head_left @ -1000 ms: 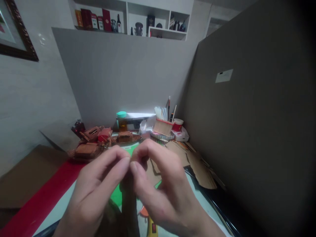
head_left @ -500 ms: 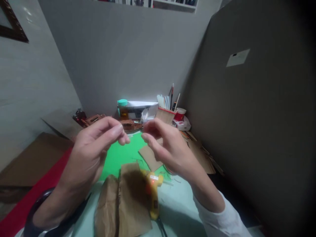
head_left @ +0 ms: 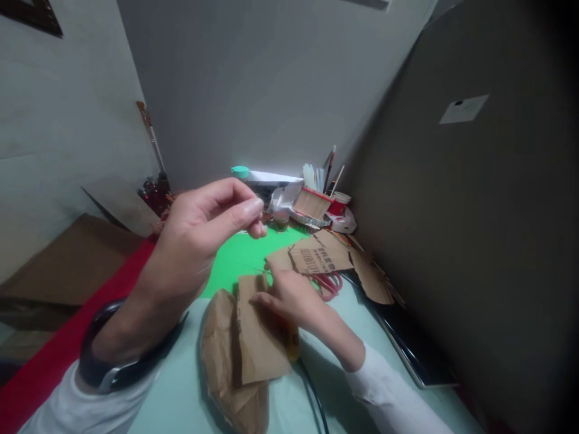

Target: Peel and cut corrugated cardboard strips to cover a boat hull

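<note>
My left hand [head_left: 203, 235] is raised over the left part of the table, thumb and fingertips pressed together in a pinch. Whatever lies between those fingertips, if anything, is too small to make out. Lower down, my right hand [head_left: 294, 295] reaches in with thumb and index finger apart, over the top right of a flat cardboard piece [head_left: 257, 355]. Beneath that hand a yellow glue gun [head_left: 294, 346] is mostly hidden. The cardboard leans against a crumpled brown paper form [head_left: 221, 355].
A green sheet [head_left: 235, 256] covers the far table. Red-handled scissors [head_left: 332, 286] and printed cardboard scraps [head_left: 321, 253] lie to the right, by a dark flat device [head_left: 416, 343]. A wooden holder [head_left: 312, 204] with sticks and a red cup [head_left: 339, 205] stand at the back. A cable [head_left: 316, 392] runs toward me.
My right hand has come down from beside the left hand to the cardboard and glue gun. The left hand keeps its pinch. The view has shifted, showing scissors and the dark device.
</note>
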{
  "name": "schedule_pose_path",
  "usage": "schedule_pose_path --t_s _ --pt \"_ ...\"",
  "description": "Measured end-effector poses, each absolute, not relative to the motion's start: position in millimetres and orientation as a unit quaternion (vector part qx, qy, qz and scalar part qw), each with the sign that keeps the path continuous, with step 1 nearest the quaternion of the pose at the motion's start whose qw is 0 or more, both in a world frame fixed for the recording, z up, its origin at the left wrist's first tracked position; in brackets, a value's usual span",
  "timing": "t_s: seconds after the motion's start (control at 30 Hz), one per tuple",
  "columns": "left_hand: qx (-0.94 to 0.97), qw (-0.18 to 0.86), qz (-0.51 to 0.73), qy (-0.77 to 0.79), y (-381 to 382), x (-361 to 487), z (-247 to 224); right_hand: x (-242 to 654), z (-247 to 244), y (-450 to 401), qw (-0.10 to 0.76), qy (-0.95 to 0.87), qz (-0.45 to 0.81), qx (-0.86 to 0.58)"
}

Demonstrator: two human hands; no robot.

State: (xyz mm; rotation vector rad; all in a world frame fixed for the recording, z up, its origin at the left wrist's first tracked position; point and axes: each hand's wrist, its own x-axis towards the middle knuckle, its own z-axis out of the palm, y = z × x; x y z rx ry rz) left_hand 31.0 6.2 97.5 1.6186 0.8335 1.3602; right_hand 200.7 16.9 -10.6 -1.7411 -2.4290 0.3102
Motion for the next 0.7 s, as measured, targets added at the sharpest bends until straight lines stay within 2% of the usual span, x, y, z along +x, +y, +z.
schedule_pose_path --t_s 0.4,0.7 --pt "0.64 0.402 0.601 0.261 6 24 100 188 -15 16 0.027 -0.778 0.044 -0.626" --pt "0.63 0.393 0.61 0.277 1 16 107 170 -10 15 0.023 -0.788 0.012 -0.615"
